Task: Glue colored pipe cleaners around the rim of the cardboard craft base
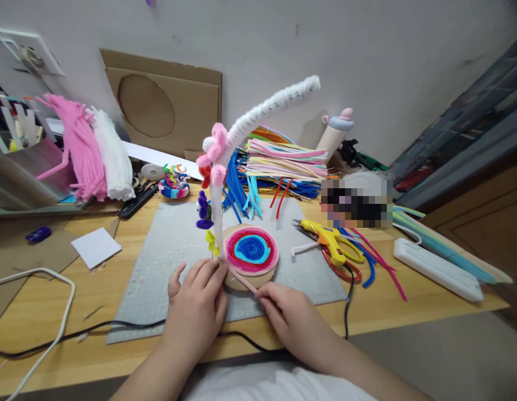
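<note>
Wrapping looks like the step in hand: we've got a pale pink pipe cleaner (242, 280) stretched along the near edge of the wood disc (276, 265), which sits on the grey mat (175, 245) at the middle of the counter (53, 328). Left hand (195, 312) has its grip pressed together, fingertips pinning one end of that pipe cleaner to the disc's near-left rim. Right hand (294, 323) has thumb & forefinger pinching the other end, just off the disc's front.

Done so far, as we judge it:
- disc top is filled w/ a spiral (250, 249) of pink, red & blue rings, no bare wood showing inside
- white stem (267, 108) stands at the disc's left edge & arches up to the right
- stem carries a pink flower (214, 146), red one (205, 174), purple one (204, 214) & a small yellow one (211, 240)

Left, prob.: the rim band is only partly laid, w/ most of the disc's side uncovered as far as we can see, & the strand isn't fixed down yet. The stem's upper half is bare.

Yellow glue gun (325, 236) lies on the mat just right of the disc, red scissors (346, 267) beside it. Spare pipe cleaners (283, 156) are stacked behind, w/ pink (81, 150) & white (112, 156) bundles far left.

Writing/brands: none we can read anywhere, incl. the glue gun
</note>
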Tool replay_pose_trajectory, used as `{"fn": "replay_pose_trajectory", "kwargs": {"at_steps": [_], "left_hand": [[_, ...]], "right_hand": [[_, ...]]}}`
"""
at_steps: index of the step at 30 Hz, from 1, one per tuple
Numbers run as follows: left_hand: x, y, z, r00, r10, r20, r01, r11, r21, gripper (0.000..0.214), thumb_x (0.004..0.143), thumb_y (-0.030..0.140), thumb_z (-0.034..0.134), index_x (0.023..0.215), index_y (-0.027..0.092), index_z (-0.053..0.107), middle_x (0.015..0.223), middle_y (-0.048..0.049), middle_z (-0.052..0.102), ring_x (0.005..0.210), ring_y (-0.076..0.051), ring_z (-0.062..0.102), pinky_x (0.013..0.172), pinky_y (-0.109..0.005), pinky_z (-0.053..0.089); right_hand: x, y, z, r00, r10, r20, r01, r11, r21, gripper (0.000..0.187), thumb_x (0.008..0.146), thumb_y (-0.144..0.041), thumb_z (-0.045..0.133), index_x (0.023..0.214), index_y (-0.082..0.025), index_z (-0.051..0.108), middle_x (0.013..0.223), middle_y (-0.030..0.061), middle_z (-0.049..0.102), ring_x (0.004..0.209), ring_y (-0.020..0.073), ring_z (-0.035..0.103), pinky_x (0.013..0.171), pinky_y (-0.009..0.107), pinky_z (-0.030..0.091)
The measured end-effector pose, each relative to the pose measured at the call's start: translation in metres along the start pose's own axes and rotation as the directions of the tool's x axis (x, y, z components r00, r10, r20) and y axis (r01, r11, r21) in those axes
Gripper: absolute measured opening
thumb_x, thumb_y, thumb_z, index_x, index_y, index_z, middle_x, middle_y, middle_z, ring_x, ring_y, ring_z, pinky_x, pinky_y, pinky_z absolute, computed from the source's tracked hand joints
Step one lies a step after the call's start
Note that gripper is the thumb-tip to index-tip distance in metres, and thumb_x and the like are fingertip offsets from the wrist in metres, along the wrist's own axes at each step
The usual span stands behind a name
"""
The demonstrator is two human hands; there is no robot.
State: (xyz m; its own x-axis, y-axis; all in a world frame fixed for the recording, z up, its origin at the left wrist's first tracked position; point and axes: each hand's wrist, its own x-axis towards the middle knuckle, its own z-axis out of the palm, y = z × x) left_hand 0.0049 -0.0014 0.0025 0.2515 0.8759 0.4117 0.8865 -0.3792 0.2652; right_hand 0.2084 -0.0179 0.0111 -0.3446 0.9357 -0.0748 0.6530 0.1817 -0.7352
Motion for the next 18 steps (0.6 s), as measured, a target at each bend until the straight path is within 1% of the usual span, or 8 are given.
{"fn": "replay_pose_trajectory", "kwargs": {"at_steps": [3,7,12,14,18], "left_hand": [[0.000,-0.001,0.001,1.000,0.002,-0.008,-0.002,1.000,-0.002,0.035,0.083,0.015,0.049,0.111,0.025,0.066,0.117,-0.0051,0.069,0.112,-0.026,0.061,0.105,-0.051,0.023],[-0.001,-0.002,0.002,1.000,0.005,-0.006,-0.005,1.000,0.002,0.035,0.082,0.015,0.050,0.112,0.025,0.066,0.118,-0.0054,0.069,0.112,-0.027,0.061,0.106,-0.052,0.023],[-0.001,-0.002,0.004,1.000,0.010,-0.019,-0.010,1.000,0.000,0.034,0.083,0.015,0.050,0.112,0.024,0.066,0.116,-0.0058,0.069,0.112,-0.027,0.061,0.106,-0.052,0.023],[-0.001,-0.003,0.004,0.999,0.016,-0.028,-0.016,1.000,0.000,0.035,0.083,0.015,0.050,0.112,0.024,0.066,0.115,-0.0060,0.069,0.111,-0.027,0.062,0.106,-0.052,0.023],[-0.001,-0.003,0.005,0.999,0.022,-0.033,-0.022,1.000,0.001,0.034,0.082,0.015,0.050,0.112,0.023,0.066,0.116,-0.0062,0.069,0.111,-0.027,0.062,0.106,-0.052,0.023]], "right_hand": [[0.002,0.004,-0.003,0.996,0.085,-0.038,-0.084,0.996,0.038,0.017,0.093,-0.019,0.044,0.097,-0.024,0.059,0.088,-0.0008,0.070,0.078,0.0155,0.064,0.068,0.024,0.042],[0.006,0.007,-0.008,0.987,0.147,-0.061,-0.149,0.989,-0.025,0.015,0.092,-0.022,0.048,0.089,-0.025,0.062,0.086,-0.0015,0.071,0.078,0.0170,0.065,0.066,0.025,0.040],[0.011,0.011,-0.014,0.955,0.267,-0.126,-0.280,0.955,-0.095,0.008,0.088,-0.026,0.053,0.086,-0.025,0.061,0.077,-0.0018,0.070,0.070,0.0168,0.063,0.058,0.024,0.034],[0.013,0.013,-0.017,0.950,0.281,-0.134,-0.296,0.948,-0.116,0.007,0.087,-0.028,0.055,0.084,-0.024,0.060,0.077,-0.0021,0.070,0.068,0.0163,0.062,0.057,0.024,0.032],[0.016,0.014,-0.021,0.954,0.258,-0.155,-0.282,0.946,-0.161,0.010,0.086,-0.031,0.057,0.080,-0.025,0.062,0.075,-0.0028,0.069,0.067,0.0155,0.060,0.056,0.024,0.029]]}}
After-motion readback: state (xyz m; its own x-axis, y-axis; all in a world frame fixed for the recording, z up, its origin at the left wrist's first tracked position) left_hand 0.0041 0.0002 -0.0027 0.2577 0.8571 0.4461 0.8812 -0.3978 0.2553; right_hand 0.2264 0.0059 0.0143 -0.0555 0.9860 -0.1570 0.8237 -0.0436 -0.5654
